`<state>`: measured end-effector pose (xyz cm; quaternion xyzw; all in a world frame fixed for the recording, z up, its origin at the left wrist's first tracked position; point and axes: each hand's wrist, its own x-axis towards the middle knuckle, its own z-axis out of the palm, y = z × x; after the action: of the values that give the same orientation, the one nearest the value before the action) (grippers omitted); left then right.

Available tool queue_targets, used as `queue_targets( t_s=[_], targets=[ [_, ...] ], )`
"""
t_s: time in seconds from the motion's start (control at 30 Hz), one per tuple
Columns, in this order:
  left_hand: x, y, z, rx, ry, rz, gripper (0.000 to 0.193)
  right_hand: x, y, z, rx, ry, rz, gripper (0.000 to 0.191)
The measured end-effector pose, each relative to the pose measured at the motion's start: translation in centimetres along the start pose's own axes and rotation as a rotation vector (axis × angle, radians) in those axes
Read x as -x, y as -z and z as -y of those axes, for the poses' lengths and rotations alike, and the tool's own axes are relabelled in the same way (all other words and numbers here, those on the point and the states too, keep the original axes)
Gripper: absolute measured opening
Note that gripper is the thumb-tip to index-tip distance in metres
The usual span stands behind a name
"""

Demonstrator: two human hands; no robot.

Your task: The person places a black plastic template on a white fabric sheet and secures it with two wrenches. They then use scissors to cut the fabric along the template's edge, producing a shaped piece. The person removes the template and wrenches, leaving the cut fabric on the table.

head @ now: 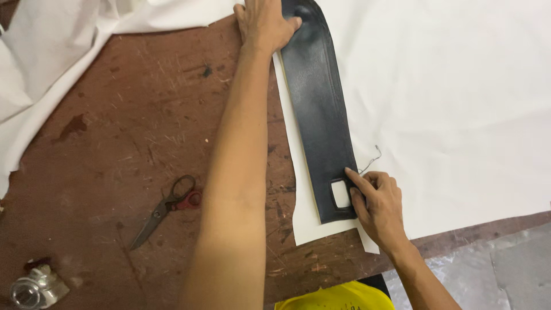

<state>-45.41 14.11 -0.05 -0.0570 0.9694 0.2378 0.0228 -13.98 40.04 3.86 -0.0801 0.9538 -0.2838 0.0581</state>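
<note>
Two hands press a long black leather strip (pixel 317 109) flat onto a white sheet (pixel 447 103) spread over the worn brown desk (pixel 126 132). Left hand (pixel 263 24) lies open, palm down, on the strip's far end; right hand (pixel 377 206) pins the near end with its forefinger, just beside a small rectangular cutout (pixel 340 193). Neither grips anything. Left of the left forearm lie red-handled scissors (pixel 165 209), and nearer still, a small shiny metal object (pixel 34 287).

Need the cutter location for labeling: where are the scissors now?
Head view: the scissors lie untouched on the brown table, left of the left forearm, away from the black strip.
</note>
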Motion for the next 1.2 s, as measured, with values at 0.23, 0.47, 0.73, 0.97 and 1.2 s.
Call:
queue_targets(
  t_s=[0.23, 0.47, 0.73, 0.97, 1.2],
  targets=[
    [0.2, 1.3, -0.5, 0.083, 0.048, -0.165, 0.064, 0.4, -0.2, -0.3, 0.059, 0.069, 0.008, 0.046],
    [2.3, 2.2, -0.2, 0.111, -0.066, -0.411, 0.092, 0.7, -1.9, -1.9, 0.224, -0.046, 0.15, 0.044],
    [4.6, 6.3, -1.1, 0.051, -0.076, -0.359, 0.088, 2.0, -4.8, -5.8, 0.409, 0.135, 0.042, 0.047],
    [5.5, 6.5, 0.4, 0.106, -0.035, -0.454, 0.104, 1.8, -4.1, -13.7, -0.132, -0.036, 0.003, 0.041],
    [9.4, 5.9, 3.1, 0.76, -0.173, -0.685, 0.105, -9.4, -3.0, -16.2, -0.088, 0.072, 0.056, 0.064]
  ],
)
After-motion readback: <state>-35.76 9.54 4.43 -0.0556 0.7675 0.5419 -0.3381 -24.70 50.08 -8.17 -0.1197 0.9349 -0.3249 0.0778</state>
